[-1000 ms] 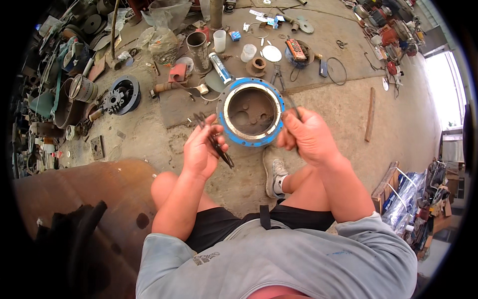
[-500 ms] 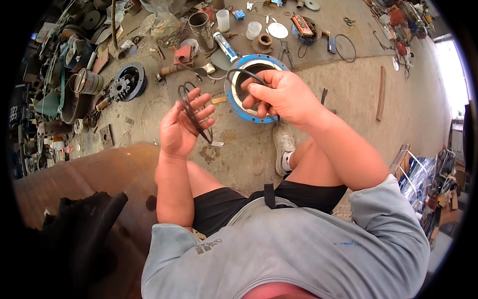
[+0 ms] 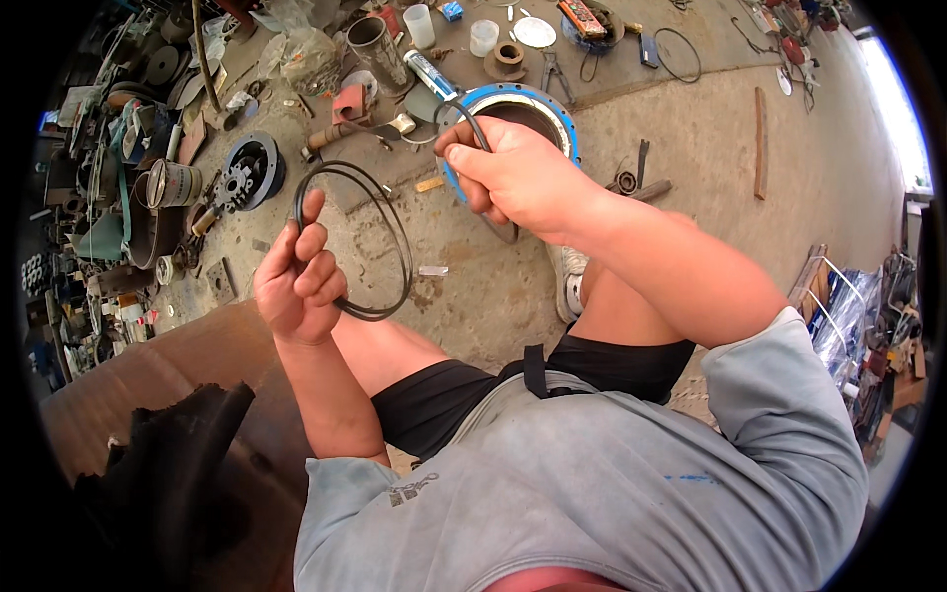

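Note:
My left hand (image 3: 304, 281) is closed around two thin black rubber rings (image 3: 407, 264), which look like O-rings. They hang out to the right of its fingers, side by side in a wide loop. In my right hand (image 3: 513, 183), another black ring (image 3: 481, 133) is pinched between thumb and fingers. Its arc shows above the fingertips, and its lower end comes out below the hand. Just behind the right hand, a round blue flange (image 3: 569, 123) with a pale inner rim and bolt holes rests on the floor. My hand and forearm cover part of it.
A large rusty cylinder (image 3: 212, 345) lies at my left. Beyond the flange stand a metal pipe piece (image 3: 377, 54), a sealant tube (image 3: 431, 75), plastic cups and pliers (image 3: 555, 77). A dark round housing (image 3: 258, 168) sits to the left. A wooden strip (image 3: 761, 143) lies at right.
My left hand has moved left and down, and its spread fingers have closed on the rings, which now open out wide. My right hand has shifted slightly left with its ring.

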A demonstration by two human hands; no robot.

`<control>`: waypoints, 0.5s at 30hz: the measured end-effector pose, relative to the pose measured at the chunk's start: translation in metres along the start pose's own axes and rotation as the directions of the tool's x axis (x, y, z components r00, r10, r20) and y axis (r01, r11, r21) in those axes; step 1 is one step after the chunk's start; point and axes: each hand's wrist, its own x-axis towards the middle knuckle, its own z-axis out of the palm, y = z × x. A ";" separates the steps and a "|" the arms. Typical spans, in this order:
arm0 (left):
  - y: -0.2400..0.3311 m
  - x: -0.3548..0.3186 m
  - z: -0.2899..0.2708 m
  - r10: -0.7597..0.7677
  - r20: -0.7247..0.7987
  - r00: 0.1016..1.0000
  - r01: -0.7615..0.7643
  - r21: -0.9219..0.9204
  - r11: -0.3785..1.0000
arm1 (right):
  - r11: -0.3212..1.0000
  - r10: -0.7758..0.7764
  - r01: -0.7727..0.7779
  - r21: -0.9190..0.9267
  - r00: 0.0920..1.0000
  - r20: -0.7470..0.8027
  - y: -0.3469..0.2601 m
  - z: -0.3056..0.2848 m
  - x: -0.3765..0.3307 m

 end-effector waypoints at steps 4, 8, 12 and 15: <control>0.006 -0.002 0.008 -0.034 0.164 0.986 0.047 -0.073 0.996 | 0.999 -0.039 0.040 -0.003 0.995 0.087 0.003 0.009 -0.003; -0.005 -0.003 0.031 -0.011 -0.033 0.999 0.013 0.044 0.999 | 0.996 0.054 -0.071 0.060 0.967 0.249 0.008 0.012 -0.006; -0.060 0.019 0.042 0.072 -0.247 0.966 0.079 0.551 0.831 | 0.976 -0.001 -0.070 0.205 0.945 0.326 0.030 0.033 0.000; -0.090 0.025 0.029 0.063 -0.246 0.967 0.023 0.330 0.944 | 0.995 0.012 -0.039 0.096 0.965 0.263 0.044 0.043 0.002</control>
